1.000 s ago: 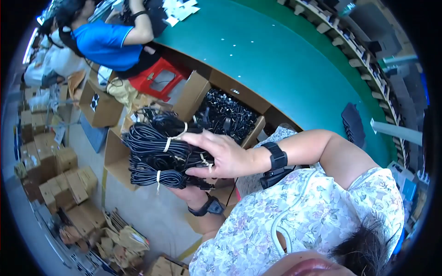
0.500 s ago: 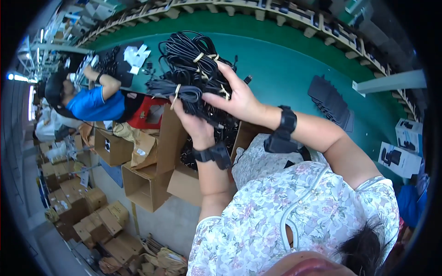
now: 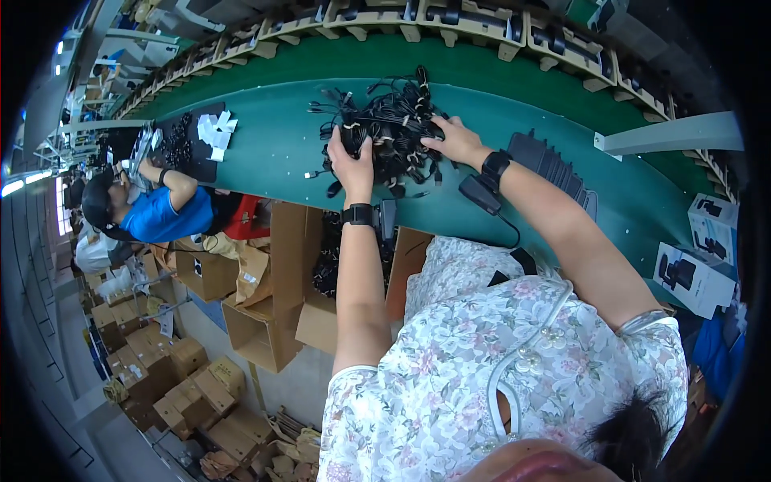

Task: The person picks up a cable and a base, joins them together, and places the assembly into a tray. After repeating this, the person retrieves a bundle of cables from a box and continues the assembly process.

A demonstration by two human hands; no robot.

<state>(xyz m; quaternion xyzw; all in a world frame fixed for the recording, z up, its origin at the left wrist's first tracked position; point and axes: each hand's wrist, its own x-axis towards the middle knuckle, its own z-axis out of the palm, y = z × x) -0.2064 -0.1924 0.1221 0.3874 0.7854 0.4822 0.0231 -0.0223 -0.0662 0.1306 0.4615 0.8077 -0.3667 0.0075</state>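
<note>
A heap of black cables (image 3: 395, 112), tied into bundles with pale ties, lies on the green bench. Several loose connectors stick out round its edges. My left hand (image 3: 353, 170) is at the near left side of the heap, its thumb and fingers closed round part of a cable bundle. At the right side, my right hand (image 3: 459, 142) touches the heap, thumb and fingers spread. The ends of some fingers are hidden among the cables. Both wrists wear black bands with small boxes.
An open cardboard box (image 3: 321, 320) with more cables stands below the bench edge. Flat dark grey pieces (image 3: 546, 169) lie fanned at right, near white product boxes (image 3: 692, 277). Along the far side runs a row of tan trays (image 3: 470, 30). A co-worker in blue (image 3: 173, 210) works at left.
The cable bundles, held up between both hands before, now rest on the bench. My hands have moved forward and down, and the right one has spread apart from the left.
</note>
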